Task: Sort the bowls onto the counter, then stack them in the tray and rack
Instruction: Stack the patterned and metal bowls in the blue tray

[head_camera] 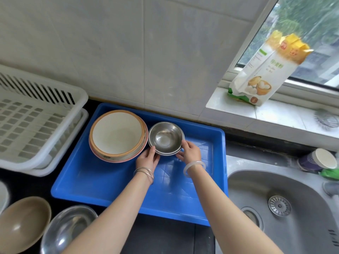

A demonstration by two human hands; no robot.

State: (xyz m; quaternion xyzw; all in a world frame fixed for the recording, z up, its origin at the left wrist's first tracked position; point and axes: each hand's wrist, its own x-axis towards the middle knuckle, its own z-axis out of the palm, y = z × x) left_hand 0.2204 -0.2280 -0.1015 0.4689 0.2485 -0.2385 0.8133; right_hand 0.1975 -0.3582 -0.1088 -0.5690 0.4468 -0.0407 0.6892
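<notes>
Item: small nested stack of stainless-steel bowls (166, 138), inside the blue rectangular plastic tray (113, 187), toward its far edge, just right of and apparently touching the stack of cream ceramic bowls with orange rims (117, 133).

Hands: left hand (148, 158) and right hand (189, 152) both closed on the steel stack's near rim, thumbs over the lip, fingers underneath; whether the stack is resting or slightly lifted cannot be told.

Step in hand, as judged: seating the steel stack in the tray. Best done level, both sides lowered together, keeping its rim off the ceramic stack.

Open room: the tray's near half and right side are bare. The white slotted plastic dish rack (36, 125) sits at the desk's far left, empty as seen.

Edges: steel sink (275, 198) right of the tray; brown bowl (22, 224) and large steel bowl (67, 230) at the desk's near left corner.
</notes>
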